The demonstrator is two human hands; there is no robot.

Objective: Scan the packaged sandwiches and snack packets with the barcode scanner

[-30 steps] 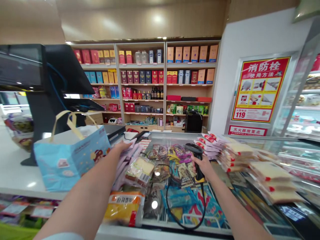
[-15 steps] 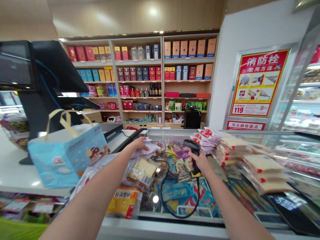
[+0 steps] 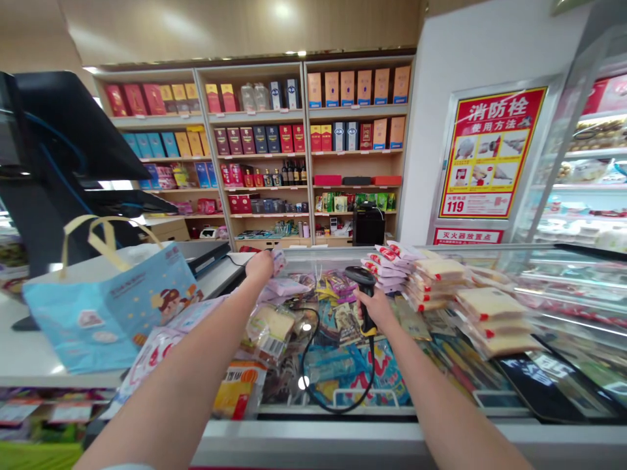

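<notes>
My right hand (image 3: 373, 309) is wrapped round the grip of a black and yellow barcode scanner (image 3: 361, 277). From the scanner's base a black cable (image 3: 304, 365) loops over the glass top. My left hand (image 3: 260, 264) is closed on a pale plastic packet (image 3: 279, 260), mostly hidden behind the fingers. Just below it lie other whitish packets (image 3: 289, 286) and a bagged sandwich bread (image 3: 269, 326). An orange and yellow food bag (image 3: 235, 386) rests near the front edge, beside my left forearm.
A blue shopping bag (image 3: 112, 307) stands on the left counter by a black monitor (image 3: 78, 124). Right of the scanner are stacked red-and-white packets (image 3: 386, 267), bread packs (image 3: 494, 313) and a black sign (image 3: 539, 385). Under the glass top (image 3: 323, 258) lie colourful snack packs.
My left hand has lifted off the whitish packets, with a pale packet now showing at its fingers. The view has shifted to the right; the scanner stays in my right hand.
</notes>
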